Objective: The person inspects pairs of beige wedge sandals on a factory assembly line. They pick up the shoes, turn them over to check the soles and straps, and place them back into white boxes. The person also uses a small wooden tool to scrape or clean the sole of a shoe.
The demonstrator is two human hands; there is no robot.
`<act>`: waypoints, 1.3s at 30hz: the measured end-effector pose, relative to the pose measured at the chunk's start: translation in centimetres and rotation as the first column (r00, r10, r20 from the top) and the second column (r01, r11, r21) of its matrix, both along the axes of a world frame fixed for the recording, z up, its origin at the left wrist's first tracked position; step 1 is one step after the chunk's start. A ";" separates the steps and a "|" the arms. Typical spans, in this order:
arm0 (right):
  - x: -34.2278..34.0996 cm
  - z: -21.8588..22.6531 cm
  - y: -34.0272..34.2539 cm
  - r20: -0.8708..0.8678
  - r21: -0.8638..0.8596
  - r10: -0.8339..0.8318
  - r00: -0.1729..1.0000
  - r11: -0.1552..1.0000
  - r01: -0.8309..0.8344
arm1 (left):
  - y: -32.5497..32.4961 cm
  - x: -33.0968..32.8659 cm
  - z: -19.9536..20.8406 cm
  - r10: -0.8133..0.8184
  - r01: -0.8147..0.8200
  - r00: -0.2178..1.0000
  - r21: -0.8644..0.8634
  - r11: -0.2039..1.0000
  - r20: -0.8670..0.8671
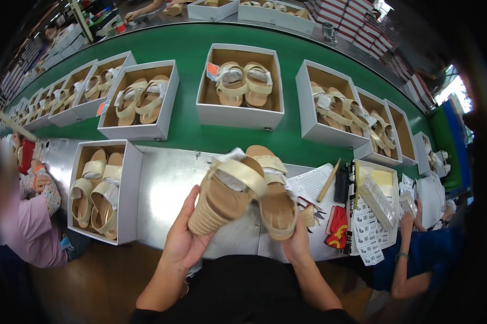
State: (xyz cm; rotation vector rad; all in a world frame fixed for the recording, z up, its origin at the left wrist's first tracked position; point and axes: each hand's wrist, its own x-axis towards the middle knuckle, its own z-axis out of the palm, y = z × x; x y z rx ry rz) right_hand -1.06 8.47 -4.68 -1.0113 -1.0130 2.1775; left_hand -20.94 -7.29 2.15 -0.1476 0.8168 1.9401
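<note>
My left hand (185, 237) grips a beige wedge sandal (222, 200) by its woven heel, tilted so that its sole side shows. The matching sandal (276, 208) is in my right hand (297, 244), held at the heel with its insole facing up. Both sandals have pale gold straps with white tissue under them, and they are raised over the metal table (159, 186), close together. Left of my hands stands an uncovered white box (129, 189) with a pair of similar sandals (97, 194) inside.
White boxes (241, 114) of sandals line a green conveyor (189, 137). To my right lie papers (314, 181), scissors (315, 208), a red pouch (337, 228) and label sheets (369, 235). Co-workers sit at left, in a pink top (35, 227), and right, in blue (427, 259).
</note>
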 end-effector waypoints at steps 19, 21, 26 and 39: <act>2.8 1.7 1.8 -0.060 -0.145 -0.135 0.989 0.981 0.126 | -6.2 -1.2 -5.3 -0.001 -0.316 0.588 -0.230 0.920 -0.809; 3.3 1.5 1.5 -0.157 -0.226 -0.130 0.979 0.970 0.093 | -5.8 -1.9 -5.0 -0.070 -0.355 0.470 -0.261 0.898 -0.880; 2.7 1.5 0.1 -0.301 -0.465 -0.221 0.928 0.883 0.060 | -5.2 -2.2 -5.8 0.088 -0.462 0.659 -0.310 0.831 -0.747; 2.7 1.5 -0.2 -0.459 -0.663 -0.320 0.828 0.744 -0.080 | -2.1 1.6 -7.0 0.061 -0.175 0.845 0.167 0.970 0.531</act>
